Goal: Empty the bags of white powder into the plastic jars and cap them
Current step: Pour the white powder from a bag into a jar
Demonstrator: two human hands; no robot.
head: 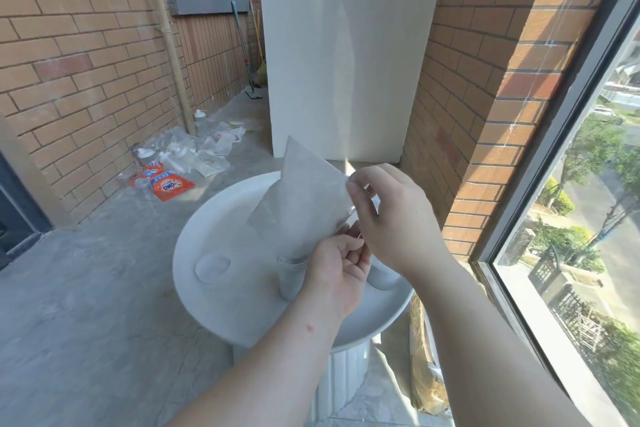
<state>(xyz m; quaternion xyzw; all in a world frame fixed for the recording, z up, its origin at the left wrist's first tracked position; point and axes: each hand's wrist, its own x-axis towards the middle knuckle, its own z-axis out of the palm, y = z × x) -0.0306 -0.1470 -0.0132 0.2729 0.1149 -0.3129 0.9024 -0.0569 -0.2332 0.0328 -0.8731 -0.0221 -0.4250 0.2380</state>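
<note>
A clear bag of white powder (304, 198) is tipped upside down, its mouth pushed into the neck of a plastic jar (290, 276) standing on a round white table (221, 222). My left hand (337, 270) grips the bag's lower end at the jar's mouth. My right hand (391, 215) pinches the bag's right edge between thumb and fingers. A clear round lid (212, 267) lies flat on the table to the jar's left. Behind my hands stands a second white jar (382, 279), mostly hidden.
Empty bags, bottles and an orange detergent pouch (169, 185) litter the concrete floor at the left by the brick wall. A white panel (343, 69) stands behind the table. A window (588, 218) runs along the right. A mop leans in the far corner.
</note>
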